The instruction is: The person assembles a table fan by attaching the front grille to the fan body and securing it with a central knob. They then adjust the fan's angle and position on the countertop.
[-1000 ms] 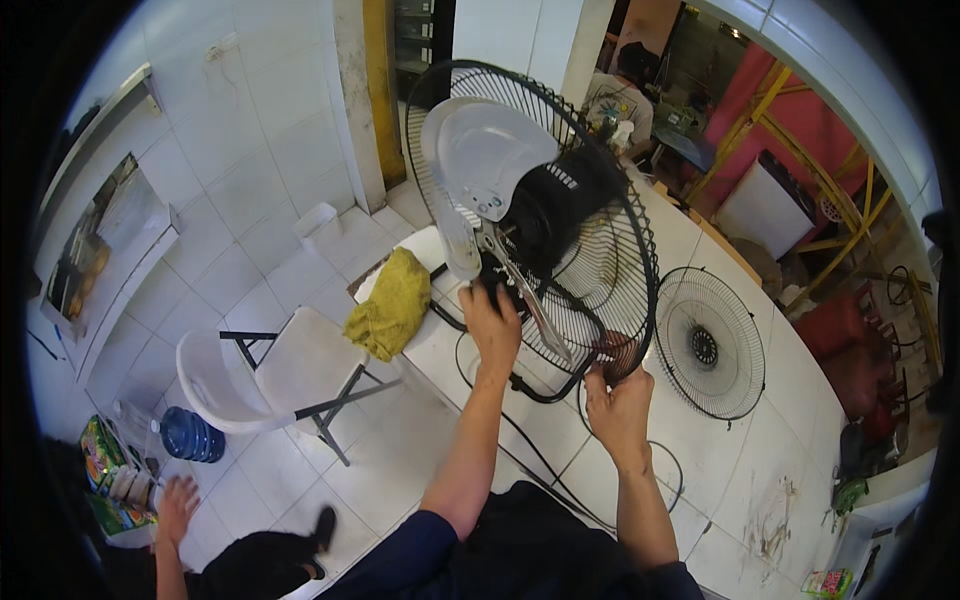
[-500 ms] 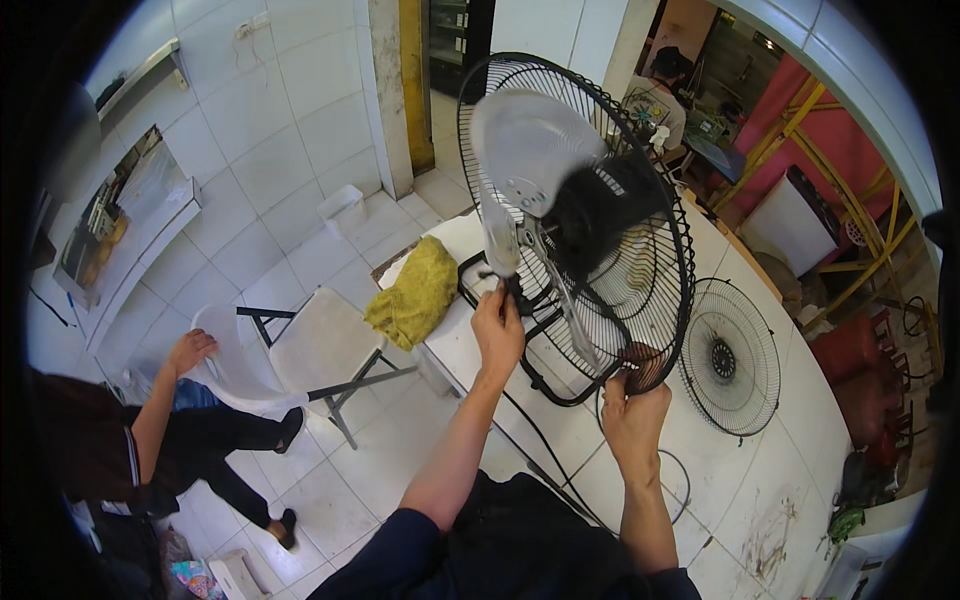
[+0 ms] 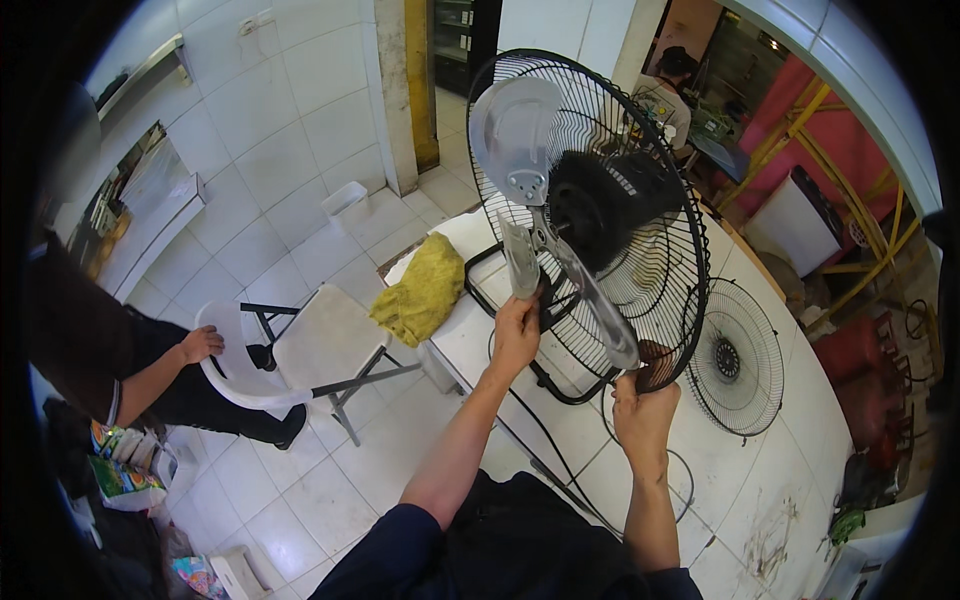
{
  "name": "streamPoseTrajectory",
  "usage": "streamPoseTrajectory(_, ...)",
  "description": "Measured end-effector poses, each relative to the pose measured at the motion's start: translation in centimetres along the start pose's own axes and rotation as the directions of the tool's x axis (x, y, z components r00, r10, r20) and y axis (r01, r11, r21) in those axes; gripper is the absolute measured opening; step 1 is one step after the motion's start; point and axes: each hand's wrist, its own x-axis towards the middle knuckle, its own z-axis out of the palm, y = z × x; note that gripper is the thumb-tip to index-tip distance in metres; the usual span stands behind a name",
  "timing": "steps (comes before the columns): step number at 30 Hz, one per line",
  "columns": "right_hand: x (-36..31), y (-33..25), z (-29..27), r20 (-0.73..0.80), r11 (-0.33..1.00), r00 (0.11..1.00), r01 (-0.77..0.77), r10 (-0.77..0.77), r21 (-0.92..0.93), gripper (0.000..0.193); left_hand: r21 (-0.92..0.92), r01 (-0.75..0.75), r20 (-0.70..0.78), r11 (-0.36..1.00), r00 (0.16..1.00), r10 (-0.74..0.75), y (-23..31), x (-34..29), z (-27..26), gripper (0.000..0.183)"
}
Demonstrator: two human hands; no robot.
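A fan with metal blades (image 3: 517, 125), a dark motor (image 3: 605, 205) and a black wire rear guard (image 3: 668, 165) stands tilted on a white tiled table. Its black tubular base (image 3: 560, 393) rests on the tabletop. My left hand (image 3: 517, 335) is closed at the guard's lower left edge, just under one blade tip; what lies inside the fingers is partly hidden. At the lower right of the guard, my right hand (image 3: 645, 410) grips the wire rim, close to another blade's tip. The detached front guard (image 3: 735, 350) lies flat on the table to the right.
A yellow-green cloth (image 3: 425, 290) lies at the table's left edge. Left of it, another person's hand (image 3: 203, 344) rests on a white folding chair (image 3: 320, 340). A black cord (image 3: 545, 430) hangs near the table edge. Another person (image 3: 665, 95) is beyond the opening.
The blades have turned from a blurred position to a sharper one. The fan and both my hands have shifted slightly right. The person by the chair has moved forward along it.
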Motion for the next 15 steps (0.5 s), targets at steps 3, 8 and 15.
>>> streamPoseTrajectory(3, 0.0, 0.2, -0.1, 0.002, 1.000, 1.000, 0.008, -0.008, -0.019, 0.017, 0.180, -0.164, 0.055, 0.970, 0.986, 0.157, -0.4, 1.0, 0.6, 0.036)
streamPoseTrajectory(8, 0.1, 0.4, 0.0, -0.037, 0.991, 0.991, 0.127, -0.128, -0.030, 0.017, 0.259, -0.146, 0.136, 0.955, 0.984, 0.113, -0.9, 0.4, 0.3, 0.038)
streamPoseTrajectory(15, 0.0, 0.0, 0.2, -0.011, 0.999, 0.999, 0.045, -0.045, 0.017, 0.015, 0.375, -0.062, 0.232, 0.925, 0.972, -0.029, 0.7, 1.6, -0.6, 0.036)
